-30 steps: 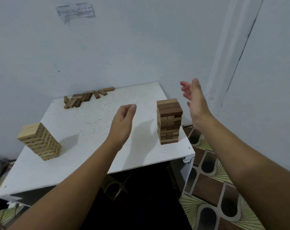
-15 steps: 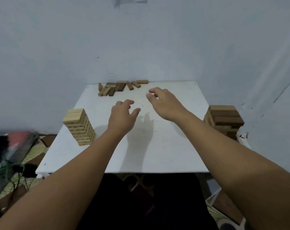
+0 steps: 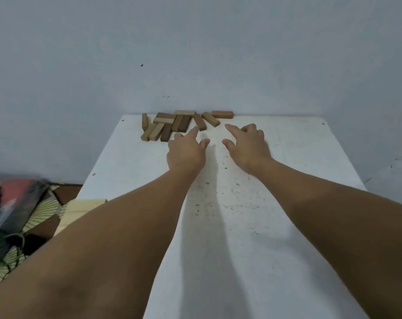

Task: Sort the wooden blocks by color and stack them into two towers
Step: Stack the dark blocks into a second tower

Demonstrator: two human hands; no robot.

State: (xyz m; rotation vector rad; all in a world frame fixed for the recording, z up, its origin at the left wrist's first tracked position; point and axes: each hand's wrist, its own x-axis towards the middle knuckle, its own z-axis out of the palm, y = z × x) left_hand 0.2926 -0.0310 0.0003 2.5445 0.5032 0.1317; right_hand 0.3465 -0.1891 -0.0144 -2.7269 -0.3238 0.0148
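Observation:
Several loose wooden blocks (image 3: 172, 125), light and dark brown mixed, lie in a heap at the table's far edge against the wall. My left hand (image 3: 187, 150) reaches toward them with its fingers extended; the fingertips are close to a dark block (image 3: 200, 122) and hold nothing. My right hand (image 3: 247, 142) hovers just right of it, fingers loosely spread and empty, near a light block (image 3: 210, 119). The top of the light-coloured tower (image 3: 80, 209) shows at the table's near left, mostly hidden behind my left forearm. The dark tower is out of view.
The white table (image 3: 299, 162) stands against a pale wall (image 3: 195, 54). On the floor to the left lie a patterned mat (image 3: 42, 212) and a blurred red and black heap (image 3: 9, 203).
Both hands have moved forward from the table's middle to the loose blocks at the far edge. The view has swung left and closer, so the dark tower has left the frame.

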